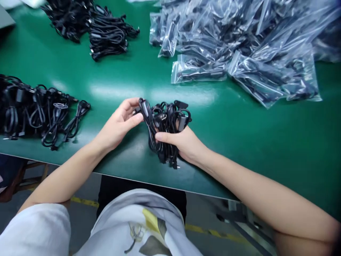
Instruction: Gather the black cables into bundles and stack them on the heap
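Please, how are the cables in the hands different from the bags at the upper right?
The held cables are unwrapped, while the bags are clear plastic with dark contents. The held cables are gripped by the right hand; the bags lie on the table. The held cables make one small bunch; the bags make a wide pile.

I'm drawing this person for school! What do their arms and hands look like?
The left hand and right hand are bare, with no gloves. I see no watch or bracelet. Both forearms are uncovered. A short white sleeve covers the left upper arm; the right sleeve is out of view.
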A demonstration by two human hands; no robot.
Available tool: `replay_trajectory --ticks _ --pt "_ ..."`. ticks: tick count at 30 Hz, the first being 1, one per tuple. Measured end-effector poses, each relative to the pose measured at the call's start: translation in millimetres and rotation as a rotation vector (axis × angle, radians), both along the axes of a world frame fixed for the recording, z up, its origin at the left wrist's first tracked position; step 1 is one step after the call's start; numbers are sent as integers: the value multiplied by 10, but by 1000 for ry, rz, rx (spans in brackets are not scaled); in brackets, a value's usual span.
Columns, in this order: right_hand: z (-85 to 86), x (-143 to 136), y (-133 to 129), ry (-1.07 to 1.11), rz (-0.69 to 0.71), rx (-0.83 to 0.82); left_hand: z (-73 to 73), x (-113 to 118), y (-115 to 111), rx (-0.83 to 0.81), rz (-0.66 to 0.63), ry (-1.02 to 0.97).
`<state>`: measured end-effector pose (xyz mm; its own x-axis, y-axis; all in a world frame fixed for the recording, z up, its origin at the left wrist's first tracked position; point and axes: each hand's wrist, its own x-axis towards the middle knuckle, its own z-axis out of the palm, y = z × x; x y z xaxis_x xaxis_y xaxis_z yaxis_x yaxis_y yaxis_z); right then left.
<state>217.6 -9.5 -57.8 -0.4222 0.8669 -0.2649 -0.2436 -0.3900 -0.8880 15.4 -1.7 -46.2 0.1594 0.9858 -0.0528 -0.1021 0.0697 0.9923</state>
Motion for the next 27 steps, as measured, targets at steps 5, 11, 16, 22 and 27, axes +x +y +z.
replay_trajectory --ticks 5,11,16,22,27 --pt "-33 7 47 87 -185 -42 0 27 -38 -3 30 194" --pt "-40 13 43 94 -226 0 31 133 -186 -188 -448 292" --pt "-33 9 42 75 -214 -8 -47 182 -259 -178 -374 365" --pt "5 61 92 171 -75 -221 53 178 -203 -274 -480 105" --pt "44 76 115 147 -12 -316 53 167 -164 -373 -566 -115"
